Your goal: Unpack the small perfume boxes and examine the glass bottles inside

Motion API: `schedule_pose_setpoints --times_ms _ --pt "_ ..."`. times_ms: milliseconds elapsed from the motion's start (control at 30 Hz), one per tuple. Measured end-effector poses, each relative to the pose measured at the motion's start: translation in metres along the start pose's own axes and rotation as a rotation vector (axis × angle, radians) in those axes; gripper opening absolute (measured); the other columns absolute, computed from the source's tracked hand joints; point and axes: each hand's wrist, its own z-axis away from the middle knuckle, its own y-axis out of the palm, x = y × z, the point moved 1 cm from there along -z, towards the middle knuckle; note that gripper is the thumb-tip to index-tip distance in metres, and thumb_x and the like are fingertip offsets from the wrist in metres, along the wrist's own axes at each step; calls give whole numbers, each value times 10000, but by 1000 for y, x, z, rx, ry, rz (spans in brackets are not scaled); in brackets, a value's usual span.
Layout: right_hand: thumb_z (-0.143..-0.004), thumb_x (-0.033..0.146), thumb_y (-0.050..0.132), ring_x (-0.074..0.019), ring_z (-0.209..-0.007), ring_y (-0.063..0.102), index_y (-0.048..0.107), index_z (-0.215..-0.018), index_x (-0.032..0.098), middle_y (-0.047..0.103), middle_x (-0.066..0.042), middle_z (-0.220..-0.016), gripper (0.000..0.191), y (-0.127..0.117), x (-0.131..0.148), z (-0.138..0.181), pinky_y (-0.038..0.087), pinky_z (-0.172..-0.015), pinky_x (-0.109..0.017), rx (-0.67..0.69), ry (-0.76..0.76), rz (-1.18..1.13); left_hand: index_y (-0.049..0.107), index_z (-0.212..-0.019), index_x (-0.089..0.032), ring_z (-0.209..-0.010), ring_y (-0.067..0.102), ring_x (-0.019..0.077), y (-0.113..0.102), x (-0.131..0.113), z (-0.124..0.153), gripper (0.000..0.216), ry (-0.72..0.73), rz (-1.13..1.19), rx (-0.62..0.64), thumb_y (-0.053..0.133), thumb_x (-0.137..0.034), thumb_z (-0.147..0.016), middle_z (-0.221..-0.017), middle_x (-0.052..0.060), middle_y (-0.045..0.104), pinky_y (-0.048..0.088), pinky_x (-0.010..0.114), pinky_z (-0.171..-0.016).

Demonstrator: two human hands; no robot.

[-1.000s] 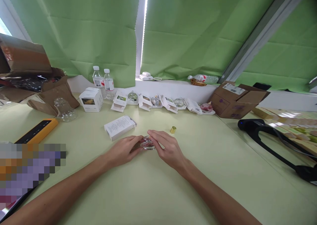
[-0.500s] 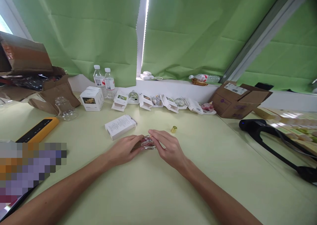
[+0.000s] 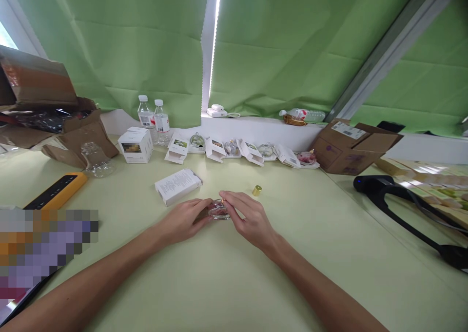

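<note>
A small clear glass bottle (image 3: 219, 211) with something pinkish inside rests on the table between my hands. My left hand (image 3: 186, 219) grips its left side, thumb and fingers closed on the glass. From the right, my right hand (image 3: 250, 216) pinches the small gold top (image 3: 223, 201) of the bottle, and its fingers partly cover that part. Just beyond my right hand, a gold cap (image 3: 257, 190) stands on the tabletop. A closed white box (image 3: 178, 186) printed with text lies beyond my left hand.
Along the back stand open white cartons (image 3: 178, 149) and several glass bottles (image 3: 197, 142) in trays. Water bottles (image 3: 161, 121), a white box (image 3: 135, 146) and a clear jar (image 3: 95, 161) are at left. Cardboard boxes (image 3: 340, 149) flank the table; a black curved frame (image 3: 402, 220) lies right.
</note>
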Motion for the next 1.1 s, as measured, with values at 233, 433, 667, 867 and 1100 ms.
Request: schedule_pose_setpoints --times_ms 233,433,667,867,1100 --pt "-907 110 503 -201 -970 654 558 -1259 234 686 -59 -1099 376 1 -1 1 574 -825 -357 1 -8 6 504 -1173 -262 -933 611 220 1 1 0 281 -2 6 -3 405 -405 -951 -1013 55 644 477 322 -764" --pt "-906 103 506 -197 -968 655 550 -1265 241 687 -55 -1099 387 -1 0 0 574 -821 -353 0 -14 7 500 -1173 -265 -950 606 222 -1 -2 0 270 4 1 14 404 -392 -955 -1028 50 643 475 326 -769" --pt "-910 110 500 -201 -965 656 553 -1258 238 689 -57 -1091 375 0 1 0 574 -817 -357 -2 -16 13 496 -1179 -266 -961 606 222 0 0 -1 269 0 -5 17 408 -386 -954 -1041 47 644 474 329 -784" --pt "-904 99 509 -199 -970 651 552 -1258 235 684 -54 -1103 382 -1 1 1 568 -829 -358 12 -2 8 499 -1182 -266 -966 608 226 -1 -1 0 276 -2 -4 16 412 -390 -950 -1039 52 646 478 329 -782" --pt "-904 103 511 -201 -978 646 546 -1266 241 679 -53 -1115 389 1 -1 2 562 -833 -367 21 9 7 496 -1186 -269 -948 612 222 0 -1 0 278 -7 -6 11 414 -391 -951 -1031 53 646 479 332 -780"
